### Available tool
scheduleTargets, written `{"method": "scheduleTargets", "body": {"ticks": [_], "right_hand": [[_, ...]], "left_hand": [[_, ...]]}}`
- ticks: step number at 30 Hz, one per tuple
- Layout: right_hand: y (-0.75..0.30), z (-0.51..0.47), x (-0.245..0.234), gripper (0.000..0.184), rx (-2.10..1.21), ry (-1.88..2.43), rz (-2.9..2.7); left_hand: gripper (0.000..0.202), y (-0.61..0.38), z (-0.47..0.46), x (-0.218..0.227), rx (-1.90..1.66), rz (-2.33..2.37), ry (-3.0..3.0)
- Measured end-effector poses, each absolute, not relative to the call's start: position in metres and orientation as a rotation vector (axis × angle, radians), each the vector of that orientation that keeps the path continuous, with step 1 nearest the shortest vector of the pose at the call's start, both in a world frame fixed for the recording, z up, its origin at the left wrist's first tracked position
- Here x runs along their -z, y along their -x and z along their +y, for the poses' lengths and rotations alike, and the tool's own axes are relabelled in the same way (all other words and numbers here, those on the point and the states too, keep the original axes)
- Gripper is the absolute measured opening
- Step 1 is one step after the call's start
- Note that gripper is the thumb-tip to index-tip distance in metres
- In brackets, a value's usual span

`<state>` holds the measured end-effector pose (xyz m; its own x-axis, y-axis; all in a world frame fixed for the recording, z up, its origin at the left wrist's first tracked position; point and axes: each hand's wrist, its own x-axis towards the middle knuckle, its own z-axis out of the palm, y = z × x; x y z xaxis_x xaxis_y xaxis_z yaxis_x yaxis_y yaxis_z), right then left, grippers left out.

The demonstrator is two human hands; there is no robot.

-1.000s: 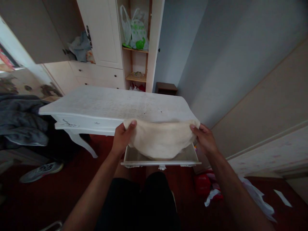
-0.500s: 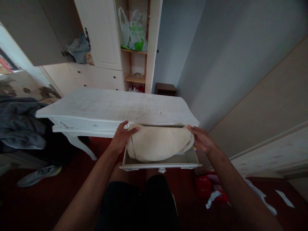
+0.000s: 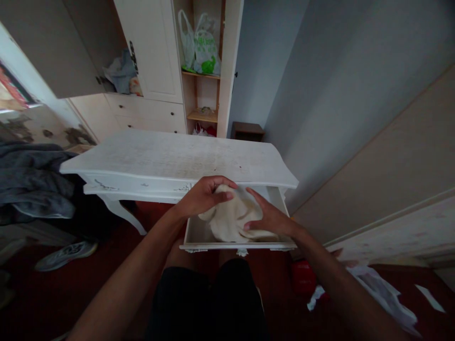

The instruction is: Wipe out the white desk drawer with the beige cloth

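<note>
A cream cloth [image 3: 227, 220] lies bunched up inside the pulled-out drawer [image 3: 192, 232] of a white desk [image 3: 170, 154]. My left hand [image 3: 204, 196] grips the cloth's upper left part between thumb and fingers. On the other side, my right hand [image 3: 268, 215] is spread, thumb and fingers apart. Its thumb tip is at the cloth's surface, while the fingers reach over the drawer's bare bottom. Part of the cloth is hidden under the right hand.
Behind the desk stands a white wardrobe [image 3: 152, 57] with an open shelf section holding a plastic bag [image 3: 206, 52]. Dark grey clothing [image 3: 31, 180] is piled at left, above a shoe [image 3: 66, 255]. A red box [image 3: 303, 277] and white plastic [image 3: 384, 293] lie on the floor at right.
The cloth was stretched wide between both hands and is now bunched smaller. My two hands have come closer together, and the right one has let go of the cloth's corner.
</note>
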<state>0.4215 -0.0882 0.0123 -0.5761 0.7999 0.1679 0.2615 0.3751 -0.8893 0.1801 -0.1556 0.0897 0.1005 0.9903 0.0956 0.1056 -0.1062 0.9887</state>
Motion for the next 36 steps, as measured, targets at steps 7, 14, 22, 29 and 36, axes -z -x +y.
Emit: {"method": "scheduleTargets", "body": {"ticks": [7,14,22,29,36], "right_hand": [[-0.378,-0.088,-0.020,0.029,-1.211,0.813,-2.230],[-0.401,-0.072,-0.042,0.022,-1.159,0.876,-2.331],[-0.396,-0.084,-0.047,0.029,-1.425,0.813,-1.856],[-0.374,-0.109,-0.039,0.045,-1.341,0.879,-1.384],[-0.372,-0.107,-0.050,0.060,-1.382,0.713,-1.461]], "left_hand": [[0.043,-0.183,-0.149,-0.112,-1.459,1.152,-1.335],[0.033,-0.153,-0.142,-0.074,-1.745,1.614,-1.148],[0.081,-0.204,-0.198,-0.058,-1.578,1.548,-1.704],[0.134,-0.246,-0.197,-0.035,-1.435,1.243,-1.437],[0.079,-0.249,-0.170,-0.005,-1.570,1.368,-1.128]]}}
